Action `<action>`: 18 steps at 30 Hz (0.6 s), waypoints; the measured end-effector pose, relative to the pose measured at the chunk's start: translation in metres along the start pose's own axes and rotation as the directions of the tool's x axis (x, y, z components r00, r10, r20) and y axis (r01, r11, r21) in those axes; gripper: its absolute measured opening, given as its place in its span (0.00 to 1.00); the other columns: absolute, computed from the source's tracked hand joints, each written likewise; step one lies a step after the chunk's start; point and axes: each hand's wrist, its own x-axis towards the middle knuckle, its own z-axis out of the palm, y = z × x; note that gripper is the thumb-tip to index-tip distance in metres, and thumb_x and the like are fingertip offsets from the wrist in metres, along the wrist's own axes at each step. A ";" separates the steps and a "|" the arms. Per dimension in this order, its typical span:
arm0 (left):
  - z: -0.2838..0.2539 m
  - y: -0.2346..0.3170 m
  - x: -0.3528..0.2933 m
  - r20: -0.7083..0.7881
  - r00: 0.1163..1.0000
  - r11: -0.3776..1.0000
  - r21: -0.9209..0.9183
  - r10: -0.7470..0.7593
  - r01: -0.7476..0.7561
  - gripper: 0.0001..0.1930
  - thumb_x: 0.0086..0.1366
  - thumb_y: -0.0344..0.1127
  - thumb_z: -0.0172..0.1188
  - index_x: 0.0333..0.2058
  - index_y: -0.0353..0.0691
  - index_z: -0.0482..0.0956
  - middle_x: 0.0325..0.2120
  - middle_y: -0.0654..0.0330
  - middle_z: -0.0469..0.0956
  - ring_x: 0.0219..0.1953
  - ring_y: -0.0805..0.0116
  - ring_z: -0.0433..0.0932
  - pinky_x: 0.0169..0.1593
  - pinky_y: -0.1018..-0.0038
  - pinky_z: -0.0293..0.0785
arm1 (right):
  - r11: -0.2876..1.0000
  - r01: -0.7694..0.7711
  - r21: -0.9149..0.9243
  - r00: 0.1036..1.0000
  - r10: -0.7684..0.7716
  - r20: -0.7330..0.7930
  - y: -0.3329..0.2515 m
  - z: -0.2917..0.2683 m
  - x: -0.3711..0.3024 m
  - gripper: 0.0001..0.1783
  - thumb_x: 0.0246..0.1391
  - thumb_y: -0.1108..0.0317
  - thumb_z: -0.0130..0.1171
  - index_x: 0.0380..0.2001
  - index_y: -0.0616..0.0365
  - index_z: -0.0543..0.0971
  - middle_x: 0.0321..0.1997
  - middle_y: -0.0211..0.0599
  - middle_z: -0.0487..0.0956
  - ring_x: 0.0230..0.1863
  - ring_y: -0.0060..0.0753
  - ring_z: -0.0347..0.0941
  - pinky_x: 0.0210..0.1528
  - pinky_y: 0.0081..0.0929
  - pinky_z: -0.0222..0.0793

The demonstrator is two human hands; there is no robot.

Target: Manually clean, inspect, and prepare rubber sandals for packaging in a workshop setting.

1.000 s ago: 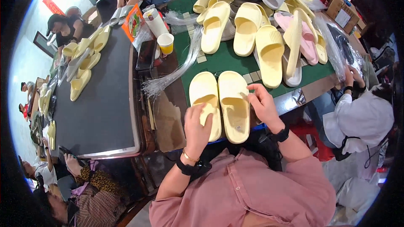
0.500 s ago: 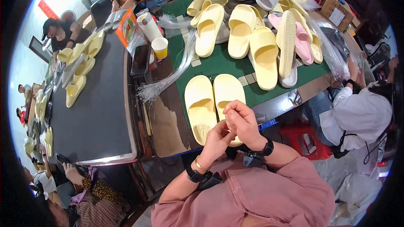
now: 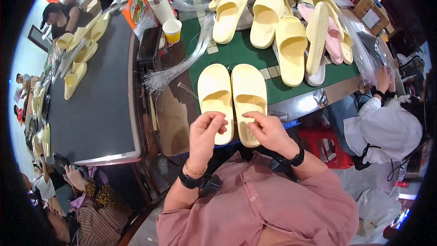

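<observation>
A pair of pale yellow slide sandals lies side by side in front of me, toes pointing away: the left slide (image 3: 215, 82) and the right slide (image 3: 249, 86). Over the heel of the left one is my left hand (image 3: 205, 132), thumb pressed to curled fingers; anything pinched there is too small to make out. My right hand (image 3: 269, 132) hovers by the right slide's heel, thumb and forefinger apart, with nothing visible between them. A bundle of thin clear plastic ties (image 3: 182, 70) fans out on the table to the left of the slides.
More yellow slides (image 3: 291, 50), a pink slide (image 3: 334, 41) and grey ones pile up at the back right. A yellow-white paper cup (image 3: 172, 32) stands beside a white roll (image 3: 160, 8). Co-workers sit on both sides. A black table (image 3: 102, 109) stands at left.
My hands were together over the right slide; they have moved apart, the left one going left over the left slide. The right thumb and forefinger have spread. The view has shifted slightly.
</observation>
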 end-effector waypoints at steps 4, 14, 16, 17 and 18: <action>-0.010 0.003 -0.003 -0.018 1.000 0.999 -0.045 -0.002 0.001 0.10 0.69 0.35 0.54 0.37 0.33 0.78 0.27 0.62 0.79 0.28 0.79 0.74 0.34 0.82 0.71 | 0.994 0.070 -0.085 0.998 -0.069 0.012 0.022 0.013 -0.008 0.09 0.56 0.68 0.54 0.39 0.57 0.77 0.28 0.46 0.79 0.30 0.50 0.77 0.31 0.37 0.72; -0.038 -0.007 -0.006 -0.067 0.982 0.877 0.442 -0.178 0.189 0.12 0.67 0.36 0.54 0.27 0.35 0.77 0.18 0.66 0.74 0.19 0.81 0.70 0.24 0.82 0.66 | 0.933 0.312 -0.181 0.945 -0.324 -0.036 -0.002 0.021 -0.027 0.04 0.51 0.69 0.60 0.29 0.57 0.78 0.25 0.39 0.78 0.27 0.42 0.77 0.28 0.34 0.72; -0.044 -0.008 -0.008 -0.061 0.976 0.827 0.521 -0.210 0.210 0.13 0.65 0.36 0.55 0.25 0.35 0.77 0.17 0.66 0.73 0.18 0.81 0.69 0.23 0.82 0.65 | 0.918 0.359 -0.167 0.933 -0.358 0.033 -0.003 0.027 -0.033 0.04 0.49 0.69 0.61 0.27 0.57 0.77 0.22 0.37 0.77 0.25 0.39 0.76 0.26 0.33 0.71; -0.045 -0.007 -0.009 -0.018 0.979 0.764 0.622 -0.205 0.172 0.13 0.63 0.36 0.55 0.24 0.32 0.77 0.16 0.62 0.74 0.19 0.76 0.72 0.25 0.78 0.67 | 0.919 0.357 -0.167 0.934 -0.357 0.031 -0.002 0.030 -0.036 0.04 0.49 0.69 0.61 0.27 0.57 0.77 0.22 0.37 0.77 0.25 0.39 0.76 0.26 0.33 0.71; -0.046 -0.007 -0.009 0.023 0.979 0.691 0.712 -0.204 0.128 0.14 0.61 0.37 0.55 0.24 0.29 0.77 0.15 0.57 0.75 0.19 0.72 0.74 0.26 0.74 0.69 | 0.915 0.374 -0.149 0.927 -0.365 0.088 -0.001 0.033 -0.038 0.04 0.49 0.69 0.61 0.26 0.57 0.77 0.22 0.37 0.77 0.25 0.39 0.76 0.26 0.33 0.71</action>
